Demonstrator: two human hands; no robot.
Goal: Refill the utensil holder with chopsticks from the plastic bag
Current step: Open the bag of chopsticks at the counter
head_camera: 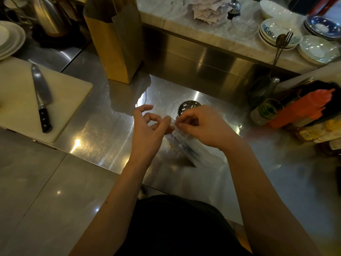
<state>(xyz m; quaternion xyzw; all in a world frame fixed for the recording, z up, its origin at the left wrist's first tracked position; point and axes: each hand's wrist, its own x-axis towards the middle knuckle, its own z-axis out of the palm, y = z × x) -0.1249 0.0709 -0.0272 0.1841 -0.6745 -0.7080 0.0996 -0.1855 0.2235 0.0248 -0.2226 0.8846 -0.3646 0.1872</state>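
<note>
A clear plastic bag with dark chopsticks inside lies on the steel counter, its top end raised between my hands. My left hand pinches the bag's top edge with thumb and fingertips. My right hand pinches the same edge from the right. Just behind my right hand stands the perforated metal utensil holder, upright, its lower part hidden by my fingers. Its inside looks dark; I cannot tell what it holds.
A brown paper bag stands behind. A knife lies on a white cutting board at left. Sauce bottles and an orange squeeze bottle crowd the right. Stacked bowls sit on the marble ledge.
</note>
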